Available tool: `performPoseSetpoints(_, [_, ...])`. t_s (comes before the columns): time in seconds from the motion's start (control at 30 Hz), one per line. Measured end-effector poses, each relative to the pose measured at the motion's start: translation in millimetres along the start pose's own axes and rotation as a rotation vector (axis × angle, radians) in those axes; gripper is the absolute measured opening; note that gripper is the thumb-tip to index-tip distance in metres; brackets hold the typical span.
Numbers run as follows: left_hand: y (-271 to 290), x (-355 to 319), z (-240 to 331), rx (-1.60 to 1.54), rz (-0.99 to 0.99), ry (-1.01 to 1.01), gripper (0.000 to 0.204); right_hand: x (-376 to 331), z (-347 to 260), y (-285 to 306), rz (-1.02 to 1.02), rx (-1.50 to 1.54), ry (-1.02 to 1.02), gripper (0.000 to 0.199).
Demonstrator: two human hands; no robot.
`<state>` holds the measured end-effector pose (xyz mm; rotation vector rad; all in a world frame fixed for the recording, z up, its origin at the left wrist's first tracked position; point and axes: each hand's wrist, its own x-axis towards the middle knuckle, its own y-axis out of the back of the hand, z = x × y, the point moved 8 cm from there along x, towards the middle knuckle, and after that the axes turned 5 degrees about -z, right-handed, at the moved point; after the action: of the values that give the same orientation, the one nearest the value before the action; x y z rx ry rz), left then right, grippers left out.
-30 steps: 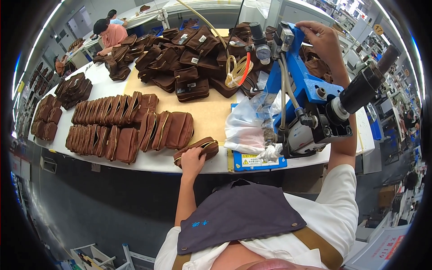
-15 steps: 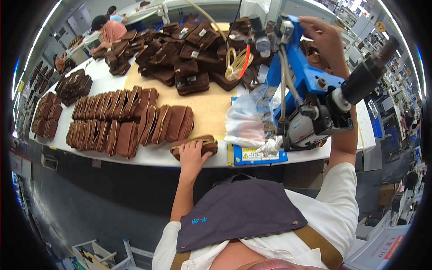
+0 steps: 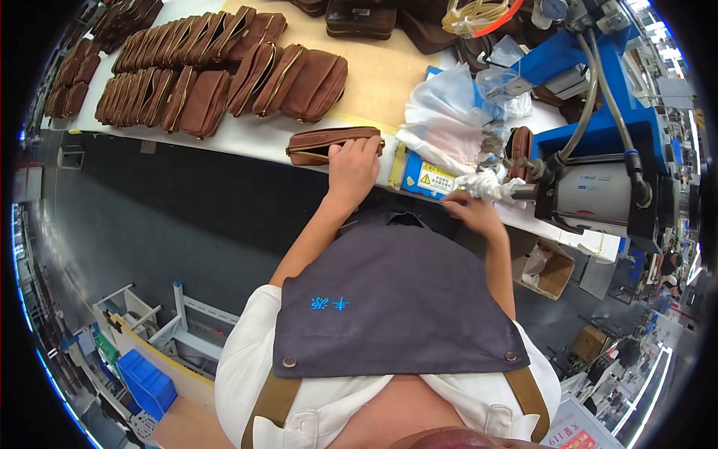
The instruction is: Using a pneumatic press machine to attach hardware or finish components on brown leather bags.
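A brown zip pouch point(image 3: 308, 144) lies at the front edge of the table, its gold-toothed zipper partly open. My left hand point(image 3: 354, 170) grips its right part, the fingers curled over the open top. Below the blue machine base point(image 3: 422, 179), at the table's front edge, is my right hand point(image 3: 479, 215), fingers loosely bent and apart, with nothing visible in them. Right above it is the machine's rod wrapped in white cloth point(image 3: 486, 184). A second brown pouch point(image 3: 519, 146) stands behind that rod, partly hidden by the machine.
Rows of brown pouches point(image 3: 202, 101) stand on the left of the white table. More dark brown pouches point(image 3: 360, 19) lie at the back. The blue press with its grey cylinder point(image 3: 594, 191) and hoses fills the right side. A cardboard box point(image 3: 550, 269) sits below.
My right hand has come down from the top of the blue machine to the table's front edge. My left hand stays on the pouch, whose zipper opening now shows more. The view has tilted downward.
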<state>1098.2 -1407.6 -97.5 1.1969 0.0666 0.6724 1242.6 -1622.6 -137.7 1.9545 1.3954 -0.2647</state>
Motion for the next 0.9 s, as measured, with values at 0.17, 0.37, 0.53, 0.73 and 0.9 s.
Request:
performPoseSetpoints(0.17, [0,2,-5,-0.017,0.000,-0.014,0.026,65,-68,-54,0.086,-0.123,0.412,0.019])
performPoseSetpoints(0.37, [-1,0,0,-0.039,-0.001,0.019,0.023,107,-94,-55,0.338,-0.119,0.470,0.018])
performPoseSetpoints(0.53, [-2,-4,-6,-0.054,-0.009,0.026,0.022,118,-92,-66,0.251,0.025,0.453,0.015])
performPoseSetpoints(0.73, [2,-6,-6,-0.025,0.008,0.049,0.016,127,-83,-77,0.167,0.290,0.364,0.020])
performPoseSetpoints(0.9, [15,-1,-3,0.018,0.003,-0.092,0.007,111,-96,-75,0.101,0.369,0.409,0.024])
